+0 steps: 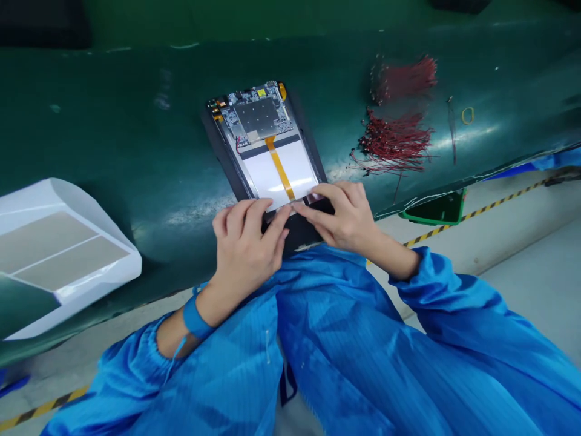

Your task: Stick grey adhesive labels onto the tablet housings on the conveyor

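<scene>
An opened tablet (233, 158) lies tilted on the green bench, its inside facing up. A circuit board with a metal shield (257, 117) fills its far end. Nearer to me is a shiny white battery (261, 175), crossed lengthwise by an orange ribbon cable (280, 168). My left hand (247, 242) is at the battery's near edge, its fingers bent and its thumb tip on the cable's lower end. From the other side my right hand (347, 218) brings its fingertips to the same spot. The fingertips hide the cable's end.
Two bundles of thin red wires (399, 142) lie to the right, beside a single wire (451, 130) and a yellow rubber band (467, 115). At left is a white sheet with grey panels (68, 242). Below the bench edge sits a green bin (436, 212).
</scene>
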Action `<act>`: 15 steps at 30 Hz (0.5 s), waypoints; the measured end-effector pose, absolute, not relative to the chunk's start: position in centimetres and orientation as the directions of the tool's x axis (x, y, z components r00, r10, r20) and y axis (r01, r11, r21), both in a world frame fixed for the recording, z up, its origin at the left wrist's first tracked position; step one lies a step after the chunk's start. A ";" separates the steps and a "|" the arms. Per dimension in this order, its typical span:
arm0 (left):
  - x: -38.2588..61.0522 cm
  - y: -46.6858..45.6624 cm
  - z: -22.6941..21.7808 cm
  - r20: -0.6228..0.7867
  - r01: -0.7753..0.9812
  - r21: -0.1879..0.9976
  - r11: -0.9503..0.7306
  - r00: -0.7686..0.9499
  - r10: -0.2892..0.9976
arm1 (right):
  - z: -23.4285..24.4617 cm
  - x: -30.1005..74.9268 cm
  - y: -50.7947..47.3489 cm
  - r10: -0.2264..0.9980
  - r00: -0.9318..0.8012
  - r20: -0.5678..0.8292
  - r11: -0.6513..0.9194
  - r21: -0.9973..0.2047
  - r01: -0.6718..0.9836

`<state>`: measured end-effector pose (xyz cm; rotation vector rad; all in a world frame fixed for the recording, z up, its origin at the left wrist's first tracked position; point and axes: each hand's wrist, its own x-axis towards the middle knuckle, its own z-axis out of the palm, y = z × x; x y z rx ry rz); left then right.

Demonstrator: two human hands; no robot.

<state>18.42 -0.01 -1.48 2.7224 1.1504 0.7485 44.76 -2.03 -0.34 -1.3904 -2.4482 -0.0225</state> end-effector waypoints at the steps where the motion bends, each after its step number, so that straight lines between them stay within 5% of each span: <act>1: 18.1 0.0 -1.5 0.397 0.661 0.270 -0.701 0.587 0.706 | -0.5 45.0 -2.2 0.843 -0.447 0.298 0.500 -0.129 0.856; 5: 17.1 -0.4 -0.8 0.371 0.685 0.260 -0.681 0.580 0.725 | -0.3 45.3 -2.1 0.826 -0.447 0.342 0.518 -0.149 0.842; 11: 15.9 0.3 0.9 0.347 0.561 0.161 -0.812 0.738 0.578 | -0.9 45.2 -1.3 0.752 -0.563 0.343 0.641 -0.185 0.745; 15: 15.0 6.0 2.5 0.317 0.734 0.222 -0.642 0.568 0.759 | -2.3 46.5 -0.9 0.753 -0.557 0.351 0.655 -0.317 0.686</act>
